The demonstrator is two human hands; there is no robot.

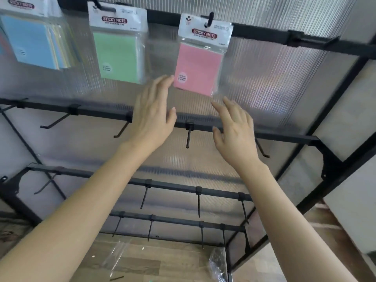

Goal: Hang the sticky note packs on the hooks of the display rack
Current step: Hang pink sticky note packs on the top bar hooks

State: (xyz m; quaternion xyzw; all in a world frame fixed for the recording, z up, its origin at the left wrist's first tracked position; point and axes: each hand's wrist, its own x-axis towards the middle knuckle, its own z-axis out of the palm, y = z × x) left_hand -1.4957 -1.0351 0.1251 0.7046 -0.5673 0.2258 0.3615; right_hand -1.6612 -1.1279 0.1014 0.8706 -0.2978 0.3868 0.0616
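Three packs hang on the top bar of the rack: blue pack far left, green pack middle, pink pack right, each on its own hook. Pink pack's hook pokes through the header hole and the pack hangs slightly tilted. Rack is a black metal frame with a ribbed translucent panel behind and three lower bars with more hooks. Pale grey wall to the right. Wood-look floor below, with clear wrap lying on it and a second crumpled piece by the rack's right leg. Left hand is raised, fingers straight and close together, tips at the pink pack's lower left corner; can't tell if they touch. Right hand is just under the pack's bottom edge, fingers loosely spread, holding nothing, apparently clear of the pack. Blue pack is cut off by the left and top frame edges; it looks like several packs stacked on one hook, count unclear. Green pack's hook is mostly hidden behind its header. "STICKY NOTE" reads on the headers; the small print is blurred. Hands cover part of the second bar.
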